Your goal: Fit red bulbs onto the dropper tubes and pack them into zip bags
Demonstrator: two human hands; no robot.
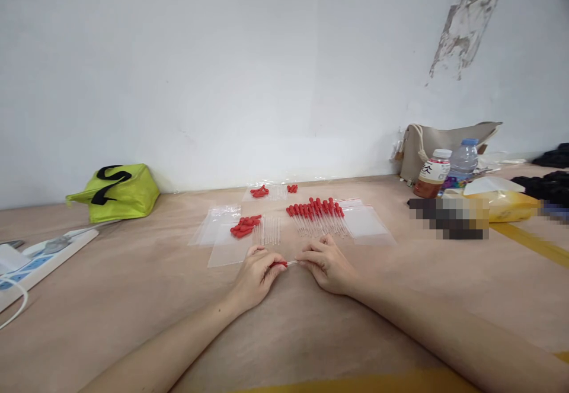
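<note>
L hand (260, 275) & R hand (328, 265) are held close, w/ a small gap btwn. A soft-looking red bulb (280, 264), mostly hidden by fingers, is pinched by L thumb & fingers; a thin, see-through tube (291, 262) is pinched by R fingertips, in line w/ it, over the brown table (178, 304). More red bulbs (246, 226) are heaped just past L hand, w/ clear tubes (271, 231) lined up beside. Many red-topped droppers (317, 215) are laid in a row past R hand.
</note>
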